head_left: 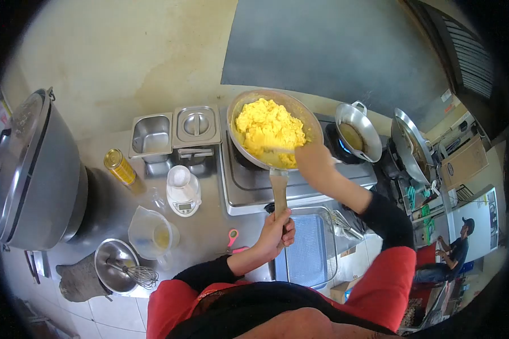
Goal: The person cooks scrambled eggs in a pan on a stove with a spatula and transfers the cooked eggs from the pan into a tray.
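My left hand [276,233] is wrapped round the wooden handle [279,192] of a wide frying pan [236,121] on the stove. Yellow scrambled eggs [271,124] are heaped in the pan, mostly toward its far left side. Over the pan's near right rim, my right hand [315,164] is closed on a pale spatula [280,149]. The spatula's working end reaches into the eggs and is partly blurred and covered by them.
Right of the pan, a smaller wok [359,133] sits by a blue flame. On the left counter are a kitchen scale [184,195], a yellow can [119,165], a measuring jug [147,231], and a bowl [103,263] with a whisk. A person [455,254] sits far right.
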### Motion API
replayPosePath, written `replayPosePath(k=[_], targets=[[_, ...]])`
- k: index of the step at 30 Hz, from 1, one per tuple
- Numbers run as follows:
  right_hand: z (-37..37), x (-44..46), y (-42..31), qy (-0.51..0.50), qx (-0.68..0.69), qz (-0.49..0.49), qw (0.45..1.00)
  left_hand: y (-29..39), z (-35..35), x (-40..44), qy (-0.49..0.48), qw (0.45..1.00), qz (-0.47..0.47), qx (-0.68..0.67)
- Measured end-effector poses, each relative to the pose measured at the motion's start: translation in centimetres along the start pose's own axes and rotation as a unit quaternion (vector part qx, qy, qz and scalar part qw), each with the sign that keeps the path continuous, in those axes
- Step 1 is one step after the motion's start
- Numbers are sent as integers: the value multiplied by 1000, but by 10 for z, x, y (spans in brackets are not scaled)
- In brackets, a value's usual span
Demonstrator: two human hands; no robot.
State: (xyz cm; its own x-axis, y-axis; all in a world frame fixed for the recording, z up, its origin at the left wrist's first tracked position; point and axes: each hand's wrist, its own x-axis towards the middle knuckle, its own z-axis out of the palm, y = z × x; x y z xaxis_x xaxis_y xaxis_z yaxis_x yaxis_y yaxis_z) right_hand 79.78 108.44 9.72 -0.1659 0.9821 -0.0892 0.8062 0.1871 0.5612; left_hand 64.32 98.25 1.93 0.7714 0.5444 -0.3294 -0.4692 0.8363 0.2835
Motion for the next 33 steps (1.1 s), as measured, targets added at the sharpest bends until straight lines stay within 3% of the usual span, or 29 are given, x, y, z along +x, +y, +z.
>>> replayPosePath(k=[2,6,9,13,16,18,20,22,24,27,33], targets=[[43,41,2,88,20,83,992,-2,0,-1,-6,1000,28,5],[12,82,74,67,41,116,990,0,1,-1,-2,999,33,6],[-47,64,104,10,37,112,993,0,0,-2,-2,1000,22,3],[-87,1,74,-49,-76,23,996,0,0,-2,-11,1000,13,3],[-53,-12,31,-104,-138,-55,983,4,0,-1,-16,1000,11,9],[2,4,15,-37,-79,82,993,3,-1,-3,-10,1000,5,14],[28,40,46,45,-82,83,992,2,-3,-2,-27,999,17,10],[8,63,81,34,-35,116,992,0,-3,-1,-20,1000,13,8],[-29,69,98,-44,-15,135,990,2,-2,-2,-13,1000,10,5],[-40,66,102,-16,-17,142,990,3,-2,-2,-17,1000,4,7],[24,52,32,24,-47,149,987,3,-3,-1,-22,1000,9,1]])
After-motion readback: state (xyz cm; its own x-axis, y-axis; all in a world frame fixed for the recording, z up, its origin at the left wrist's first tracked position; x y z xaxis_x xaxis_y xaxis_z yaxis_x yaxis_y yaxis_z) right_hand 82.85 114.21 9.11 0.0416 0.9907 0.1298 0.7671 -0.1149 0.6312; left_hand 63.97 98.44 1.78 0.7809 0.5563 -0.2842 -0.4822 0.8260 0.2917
